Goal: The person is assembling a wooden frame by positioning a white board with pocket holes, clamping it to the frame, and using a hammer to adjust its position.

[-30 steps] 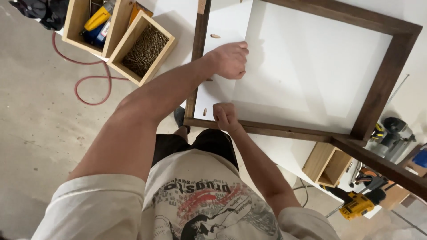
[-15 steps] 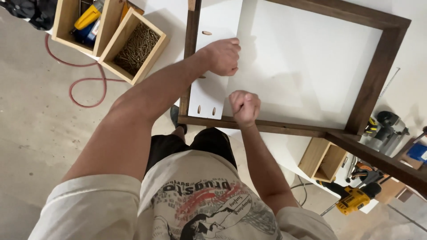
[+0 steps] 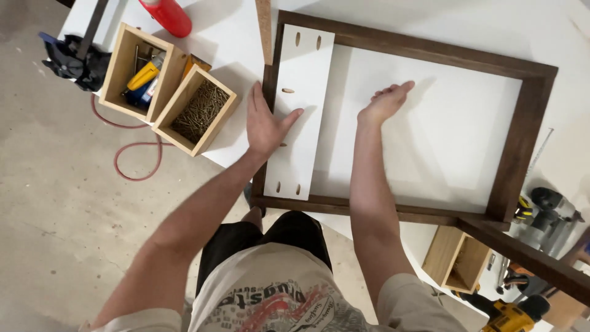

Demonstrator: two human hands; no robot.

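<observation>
The left hand [image 3: 264,126] lies flat, palm down, over the left rail of a dark wooden frame [image 3: 522,138], and its thumb reaches onto a white panel [image 3: 301,123] that lies inside the frame. The grip of this hand is open – the fingers are stretched out and pressed on the wood, they close on nothing. The right hand [image 3: 386,101] is also open and flat; it rests on the white desk [image 3: 442,123] in the middle of the frame, a little to the right of the panel, and it holds nothing.

The panel is long and narrow, and it lies along the inner side of the left rail, from the far rail to the near one. It has oval slots close to its far end and its near end, and some small wooden pegs along its left edge.

To the left of the frame, on the desk, two open wooden boxes stand side by side: the nearer box [image 3: 195,110] is full of screws, the box beside it [image 3: 135,71] holds tools. A red bottle [image 3: 166,15] is at the far edge. A red hose [image 3: 132,163] lies on the concrete floor – below the left side of the desk. At the near right a yellow drill [image 3: 510,313] is on the floor.
</observation>
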